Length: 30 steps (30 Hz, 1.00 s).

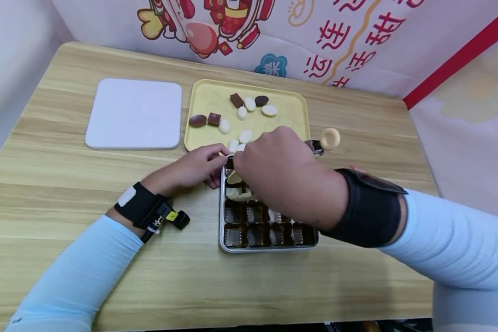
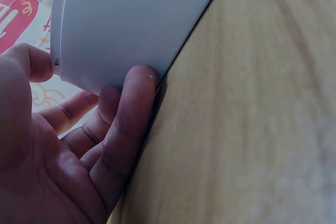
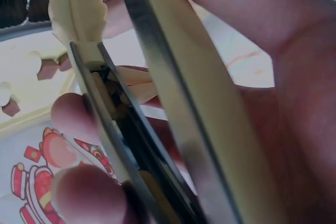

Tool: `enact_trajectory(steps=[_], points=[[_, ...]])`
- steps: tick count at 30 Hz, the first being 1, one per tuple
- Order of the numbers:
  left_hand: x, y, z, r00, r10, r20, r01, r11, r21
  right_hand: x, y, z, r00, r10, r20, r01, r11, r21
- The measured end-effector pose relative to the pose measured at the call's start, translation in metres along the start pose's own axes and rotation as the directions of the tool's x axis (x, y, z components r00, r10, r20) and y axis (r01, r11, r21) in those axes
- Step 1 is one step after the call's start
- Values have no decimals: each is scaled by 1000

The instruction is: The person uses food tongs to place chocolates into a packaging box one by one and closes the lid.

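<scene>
My right hand [image 1: 282, 175] grips a pair of food tongs [image 3: 178, 93] with cream scalloped tips and metal-edged arms. Their tips reach into the upper left compartments of a silver-rimmed tin [image 1: 269, 250] lined with a brown divided insert [image 1: 257, 234]. Whatever lies between the tips is hidden by the hand. At the tin's far left corner, my left hand [image 1: 195, 168] holds on. In the left wrist view its thumb touches the rim, and curved fingers [image 2: 137, 90] press against the smooth outer wall.
Beyond the tin lies a yellow tray [image 1: 290, 99] with several white and brown chocolates, such as a dark square one [image 1: 236, 100]. To its left rests a white board [image 1: 134, 115]. A printed backdrop [image 1: 307, 37] rises behind the wooden table [image 1: 58, 207].
</scene>
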<state>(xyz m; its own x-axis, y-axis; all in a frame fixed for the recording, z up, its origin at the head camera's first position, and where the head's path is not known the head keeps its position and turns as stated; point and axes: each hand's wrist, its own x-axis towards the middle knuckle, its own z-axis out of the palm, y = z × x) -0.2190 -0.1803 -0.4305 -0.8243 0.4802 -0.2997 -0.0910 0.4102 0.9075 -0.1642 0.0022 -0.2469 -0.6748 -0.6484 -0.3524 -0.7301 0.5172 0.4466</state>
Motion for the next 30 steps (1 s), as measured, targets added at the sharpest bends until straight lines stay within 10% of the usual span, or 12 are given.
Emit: enact_trajectory(steps=[5, 13, 30], points=[[2, -1, 1, 1000, -10, -9, 10, 1000, 1, -16, 26, -10, 998, 40, 52, -47, 991, 128], [3, -4, 1, 1000, -6, -19, 6, 1000, 1, -8, 72, 21, 965, 209, -156, -184, 970, 160], [1, -1, -1, 1000, -16, -12, 16, 1000, 15, 46, 75, 77, 976, 67, -205, -54, 996, 69]])
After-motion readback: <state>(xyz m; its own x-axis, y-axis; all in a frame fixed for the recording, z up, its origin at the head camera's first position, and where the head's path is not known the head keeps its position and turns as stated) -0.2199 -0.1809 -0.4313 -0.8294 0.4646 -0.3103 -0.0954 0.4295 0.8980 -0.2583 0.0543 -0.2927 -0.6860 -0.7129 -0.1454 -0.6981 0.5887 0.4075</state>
